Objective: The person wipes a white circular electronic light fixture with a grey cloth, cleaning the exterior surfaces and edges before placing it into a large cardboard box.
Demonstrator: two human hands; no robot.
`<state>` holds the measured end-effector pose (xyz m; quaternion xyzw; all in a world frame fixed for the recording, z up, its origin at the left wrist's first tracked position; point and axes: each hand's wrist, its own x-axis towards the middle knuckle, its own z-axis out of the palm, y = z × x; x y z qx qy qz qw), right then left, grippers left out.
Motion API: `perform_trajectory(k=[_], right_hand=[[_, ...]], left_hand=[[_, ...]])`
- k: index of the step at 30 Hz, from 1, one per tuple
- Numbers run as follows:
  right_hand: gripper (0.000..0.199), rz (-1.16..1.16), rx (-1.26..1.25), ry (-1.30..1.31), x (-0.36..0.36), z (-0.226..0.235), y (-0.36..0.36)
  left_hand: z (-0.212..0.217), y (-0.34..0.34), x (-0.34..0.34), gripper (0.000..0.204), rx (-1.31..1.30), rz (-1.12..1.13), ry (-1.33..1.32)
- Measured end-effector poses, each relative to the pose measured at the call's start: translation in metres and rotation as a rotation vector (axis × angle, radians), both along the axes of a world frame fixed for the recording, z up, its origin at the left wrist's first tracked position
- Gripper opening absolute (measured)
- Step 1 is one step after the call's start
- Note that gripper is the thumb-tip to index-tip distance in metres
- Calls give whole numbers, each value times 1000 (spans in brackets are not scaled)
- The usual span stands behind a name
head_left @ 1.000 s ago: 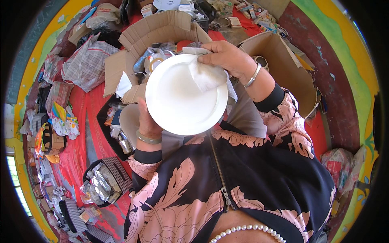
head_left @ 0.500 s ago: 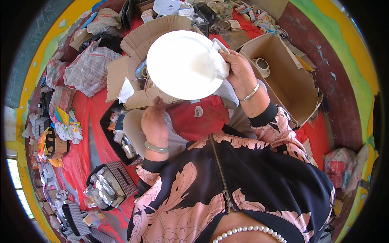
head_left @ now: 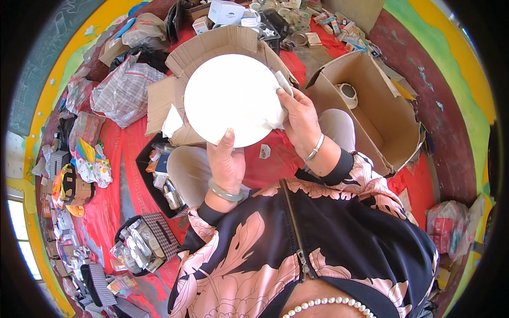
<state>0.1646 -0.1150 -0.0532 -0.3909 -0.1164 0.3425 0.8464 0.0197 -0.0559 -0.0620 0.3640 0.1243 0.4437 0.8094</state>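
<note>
Head view | left hand (head_left: 227,165) grips lower rim of white plate (head_left: 228,98), thumb on its face | right hand (head_left: 299,119) presses white cloth (head_left: 275,108) against plate's right edge | plate held above open cardboard box (head_left: 222,45)

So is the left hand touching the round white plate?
Touching. The head view shows the left hand gripping the round white plate at its lower rim, thumb pressed flat on the plate's face.
</note>
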Motion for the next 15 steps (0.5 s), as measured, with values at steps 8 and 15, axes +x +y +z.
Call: perform_trajectory(k=[8,15], right_hand=[[18,142,-209,-404,44,17,-16],[19,113,-326,-1192,66,45,-3]], left_hand=[[1,19,-33,68,124,-267,193],[3,29,-42,66,69,-258,172]])
